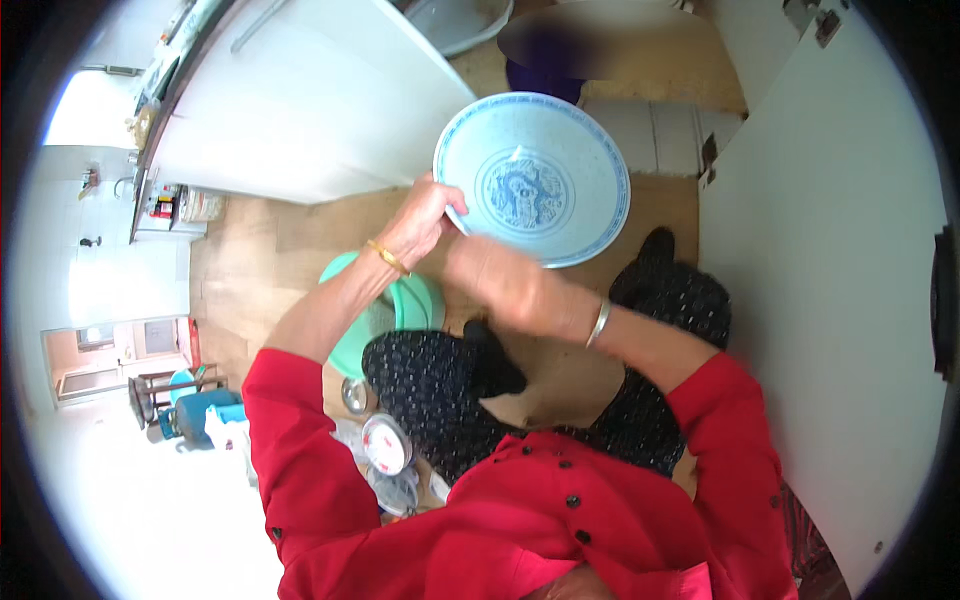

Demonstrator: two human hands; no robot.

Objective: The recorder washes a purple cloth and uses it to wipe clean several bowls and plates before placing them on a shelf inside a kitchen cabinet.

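Note:
My left hand (426, 217) grips the rim of a large white bowl (592, 180), with the thumb over its inner edge. Blue patterning runs around the bowl's rim, and a round blue motif fills its middle. The bowl is tilted so its inside faces me. Close below the rim is my right hand (510, 285), blurred by motion; whether its fingers hold anything cannot be told. Beneath my left forearm, a green plastic tub (360, 330) is partly covered by my arm and knee.
Open white cabinet doors stand at the left (322, 97) and right (825, 262). A dark purple object (544, 75) is partly blurred behind the bowl. Lidded containers (388, 444) and a metal bowl (358, 395) lie on the floor. Farther left is a blue gas cylinder (199, 416).

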